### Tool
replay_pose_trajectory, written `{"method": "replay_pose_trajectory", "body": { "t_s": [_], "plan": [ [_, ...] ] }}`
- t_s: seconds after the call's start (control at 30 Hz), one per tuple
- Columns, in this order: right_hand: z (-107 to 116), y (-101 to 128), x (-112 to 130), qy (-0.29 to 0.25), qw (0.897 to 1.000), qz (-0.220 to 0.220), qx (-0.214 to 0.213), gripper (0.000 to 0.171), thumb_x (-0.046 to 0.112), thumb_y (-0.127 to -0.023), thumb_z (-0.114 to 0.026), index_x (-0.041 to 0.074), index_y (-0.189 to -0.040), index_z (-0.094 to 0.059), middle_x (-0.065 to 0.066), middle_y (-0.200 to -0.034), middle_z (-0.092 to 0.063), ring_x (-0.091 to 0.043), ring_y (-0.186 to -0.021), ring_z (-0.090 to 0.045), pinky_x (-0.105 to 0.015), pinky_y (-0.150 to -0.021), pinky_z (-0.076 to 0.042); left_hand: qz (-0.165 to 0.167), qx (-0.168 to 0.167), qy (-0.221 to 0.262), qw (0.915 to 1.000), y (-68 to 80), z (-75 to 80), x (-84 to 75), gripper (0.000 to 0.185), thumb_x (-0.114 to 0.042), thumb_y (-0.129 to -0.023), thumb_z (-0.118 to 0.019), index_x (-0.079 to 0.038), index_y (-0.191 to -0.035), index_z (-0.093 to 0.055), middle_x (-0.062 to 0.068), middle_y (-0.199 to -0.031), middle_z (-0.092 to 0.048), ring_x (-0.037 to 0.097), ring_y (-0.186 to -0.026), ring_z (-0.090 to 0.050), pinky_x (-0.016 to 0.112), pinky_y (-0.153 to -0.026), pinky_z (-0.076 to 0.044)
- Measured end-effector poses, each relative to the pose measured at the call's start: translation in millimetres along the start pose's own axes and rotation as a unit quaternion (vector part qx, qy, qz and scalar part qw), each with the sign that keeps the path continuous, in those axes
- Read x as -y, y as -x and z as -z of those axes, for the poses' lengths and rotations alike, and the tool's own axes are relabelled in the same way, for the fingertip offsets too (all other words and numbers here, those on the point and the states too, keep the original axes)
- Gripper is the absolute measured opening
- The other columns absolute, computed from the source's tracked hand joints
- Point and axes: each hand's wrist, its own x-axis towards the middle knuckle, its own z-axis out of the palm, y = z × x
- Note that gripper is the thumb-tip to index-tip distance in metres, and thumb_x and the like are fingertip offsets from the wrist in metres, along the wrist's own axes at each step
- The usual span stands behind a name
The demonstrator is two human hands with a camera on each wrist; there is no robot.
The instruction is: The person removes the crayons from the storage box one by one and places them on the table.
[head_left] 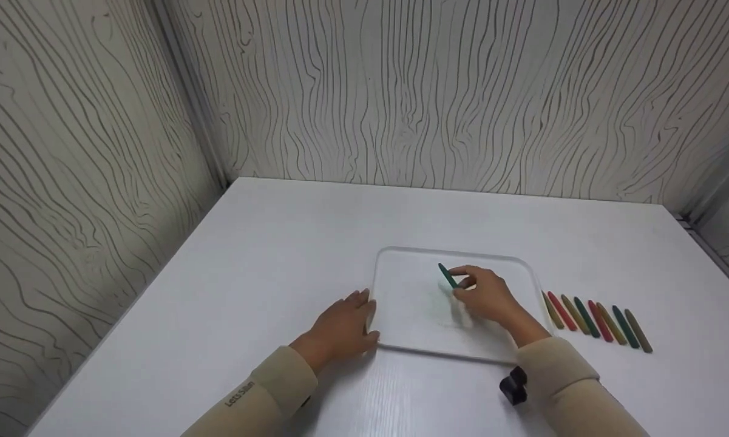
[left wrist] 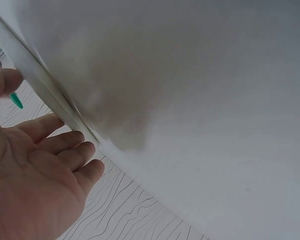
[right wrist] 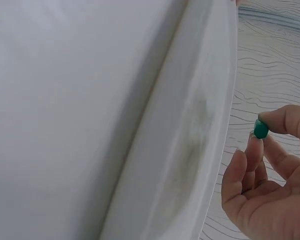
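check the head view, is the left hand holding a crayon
No, the left hand rests flat against the tray edge; the right hand pinches the green crayon.

The table (head_left: 230, 291) has a smooth white top with a faint sheen and a fine printed grain. The tray (head_left: 394, 255) on it is clear plastic, glossy along its rounded rim, its floor slightly cloudy and smeared. The green stick (head_left: 447, 276) looks like matt painted wood, and so do the sticks (head_left: 598, 318) in red, olive and green lying in a row beside the tray. The walls (head_left: 437, 91) carry a pale matt covering printed with dark wood-grain lines. Both sleeves (head_left: 279, 391) are soft beige cloth with a ribbed knit cuff
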Motion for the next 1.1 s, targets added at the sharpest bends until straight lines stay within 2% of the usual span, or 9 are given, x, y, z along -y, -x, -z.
{"method": "replay_pose_trajectory", "body": {
  "t_s": [0.3,0.43,0.6,0.7,0.87,0.93,1.03,1.1],
  "plan": [
    [29.5,5.5,-10.1,0.005,1.0,0.002,-0.022,0.04,0.009,-0.089,-0.063,0.001,-0.128,-0.057,-0.013,-0.099,-0.062,-0.026,-0.09,-0.056,-0.03,-0.066,-0.045,-0.006,-0.006,-0.01,0.9999,-0.8,-0.3,-0.1,0.058,-0.035,-0.095,-0.054,-0.001,-0.14,-0.045,0.015,-0.149,-0.034,0.029,-0.138,-0.029,0.042,-0.111,-0.028],
    [45.1,11.1,-18.6,0.015,1.0,-0.015,-0.021,0.043,0.012,-0.091,-0.061,0.001,-0.132,-0.054,-0.016,-0.104,-0.061,-0.029,-0.095,-0.055,-0.031,-0.069,-0.045,-0.009,-0.005,-0.011,0.9999,-1.4,-0.7,-0.2,0.058,-0.035,-0.095,-0.054,0.0,-0.14,-0.045,0.015,-0.149,-0.034,0.029,-0.138,-0.029,0.043,-0.111,-0.028],
    [61.0,18.3,-31.9,0.026,0.999,-0.037,-0.022,0.045,0.015,-0.092,-0.06,0.001,-0.135,-0.051,-0.018,-0.108,-0.06,-0.028,-0.094,-0.053,-0.032,-0.069,-0.043,-0.005,-0.002,-0.003,1.0,-1.4,-0.7,0.7,0.058,-0.035,-0.095,-0.054,-0.001,-0.141,-0.044,0.014,-0.15,-0.033,0.028,-0.139,-0.027,0.043,-0.112,-0.026],
    [68.4,23.1,-39.7,0.031,0.998,-0.045,-0.023,0.047,0.017,-0.093,-0.061,0.001,-0.136,-0.049,-0.02,-0.11,-0.059,-0.027,-0.09,-0.052,-0.031,-0.064,-0.042,-0.002,0.0,0.001,1.0,-0.7,0.2,0.8,0.059,-0.035,-0.095,-0.054,-0.001,-0.141,-0.044,0.014,-0.15,-0.033,0.028,-0.14,-0.026,0.043,-0.112,-0.025],
    [80.4,32.2,-54.7,0.02,0.998,-0.059,-0.022,0.049,0.017,-0.095,-0.058,0.002,-0.139,-0.045,-0.024,-0.116,-0.054,-0.019,-0.054,-0.047,-0.031,-0.045,-0.042,0.003,0.005,0.004,1.0,0.0,1.1,-0.3,0.059,-0.035,-0.095,-0.054,-0.001,-0.142,-0.043,0.014,-0.151,-0.032,0.027,-0.14,-0.025,0.044,-0.112,-0.025],
    [85.6,35.7,-61.9,0.018,0.997,-0.067,-0.024,0.049,0.017,-0.095,-0.057,0.002,-0.14,-0.043,-0.026,-0.118,-0.053,-0.017,-0.046,-0.046,-0.031,-0.041,-0.043,0.003,0.005,0.003,1.0,-0.3,0.7,-0.4,0.059,-0.035,-0.095,-0.054,-0.001,-0.142,-0.043,0.014,-0.151,-0.032,0.028,-0.14,-0.026,0.044,-0.112,-0.025],
    [94.4,41.2,-72.7,0.036,0.996,-0.077,-0.029,0.052,0.02,-0.094,-0.057,0.0,-0.139,-0.042,-0.03,-0.119,-0.051,-0.02,-0.053,-0.052,-0.033,-0.045,-0.046,0.001,0.003,0.001,1.0,-0.7,0.3,-0.3,0.059,-0.035,-0.095,-0.054,-0.001,-0.141,-0.044,0.014,-0.15,-0.033,0.028,-0.139,-0.026,0.044,-0.112,-0.025],
    [100.7,45.3,-79.9,0.052,0.994,-0.086,-0.032,0.053,0.022,-0.094,-0.057,-0.001,-0.139,-0.042,-0.033,-0.12,-0.05,-0.023,-0.065,-0.056,-0.032,-0.05,-0.048,-0.003,0.001,-0.001,1.0,-0.6,0.5,-0.2,0.058,-0.035,-0.094,-0.054,-0.001,-0.141,-0.044,0.014,-0.15,-0.033,0.028,-0.139,-0.027,0.044,-0.112,-0.026]
  ]
}}
